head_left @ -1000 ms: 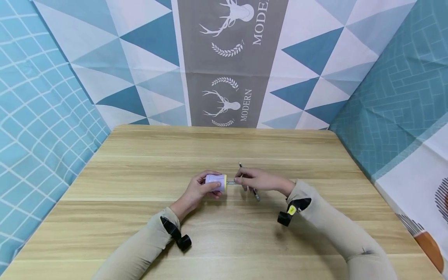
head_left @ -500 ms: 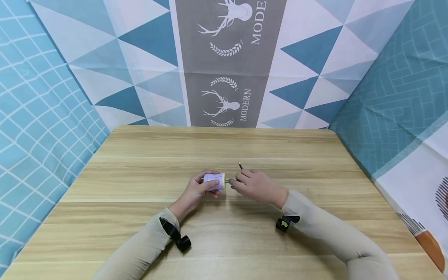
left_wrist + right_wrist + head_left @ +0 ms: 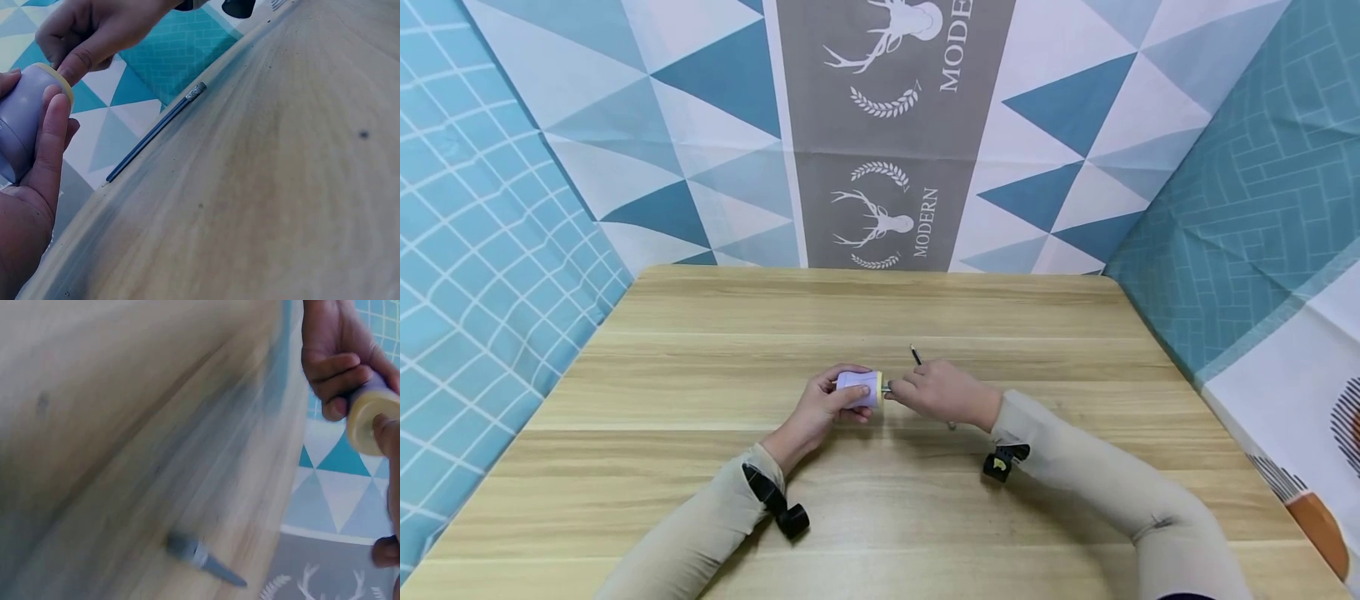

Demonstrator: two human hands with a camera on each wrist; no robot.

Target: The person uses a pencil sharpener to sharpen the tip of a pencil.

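My left hand (image 3: 822, 406) grips a light purple cylinder (image 3: 851, 380) with a yellow end, lying sideways above the table. That yellow end (image 3: 359, 422) faces my right hand. My right hand (image 3: 946, 394) pinches a thin grey stick (image 3: 887, 388) right at the yellow end, and only a short length shows between the fingertips and the cylinder. Below the right hand a dark pencil (image 3: 153, 134) with a silvery band near one end lies on the wood; in the head view the hand covers its middle.
The wood-grain table (image 3: 700, 350) runs back to a patterned cloth (image 3: 880, 150) at its far edge. Blue gridded cloth (image 3: 490, 250) hangs at the left, teal cloth (image 3: 1247, 167) at the right. Each wrist wears a black camera on a strap.
My right hand has moved closer to the cylinder and turned over, back upward. Less of the stick shows than a second ago. The left hand stays almost still; the pencil has not moved.
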